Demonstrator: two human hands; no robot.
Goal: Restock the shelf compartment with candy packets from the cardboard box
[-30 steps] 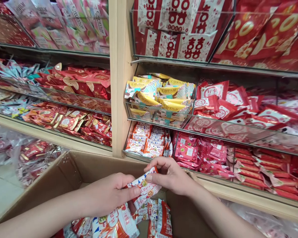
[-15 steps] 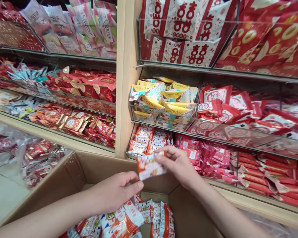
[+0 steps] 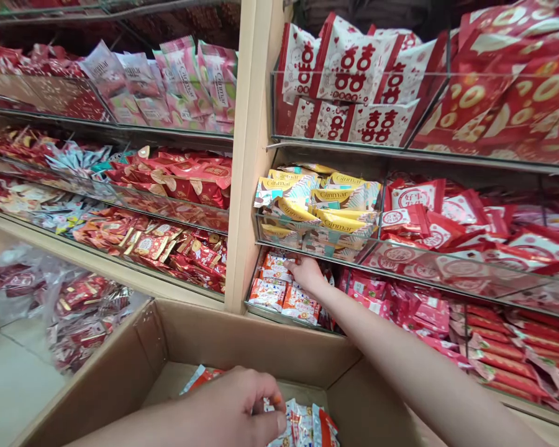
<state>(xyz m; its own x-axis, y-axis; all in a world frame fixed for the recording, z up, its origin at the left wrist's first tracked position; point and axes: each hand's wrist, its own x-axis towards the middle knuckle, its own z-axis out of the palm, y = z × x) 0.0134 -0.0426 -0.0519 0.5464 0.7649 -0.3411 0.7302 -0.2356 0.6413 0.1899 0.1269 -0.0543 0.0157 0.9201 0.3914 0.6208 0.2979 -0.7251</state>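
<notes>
My right hand (image 3: 305, 273) reaches into a bottom-shelf compartment. Its fingers are on the edge of a small orange-and-white snack packet (image 3: 276, 268) at the back of that compartment. Similar snack packets (image 3: 300, 305) lie in rows in front of it. Lower down, my left hand (image 3: 242, 406) hangs over a cardboard box (image 3: 256, 338), fingers curved and thumb apart from them. Beneath and beside it are loose orange-and-white packets (image 3: 302, 425) on the box floor. The left palm and some of its fingers are turned away from view.
Yellow packets (image 3: 333, 198) fill the compartment right above my right hand. Pink packets (image 3: 368, 292) lie to its right. A wooden post (image 3: 249, 155) divides the shelves. Plastic bags of red packets (image 3: 81, 316) rest on the floor at left.
My right hand has moved from above the box into the shelf compartment with a packet. My left hand has come down and nearer over the box. The view has shifted a little.
</notes>
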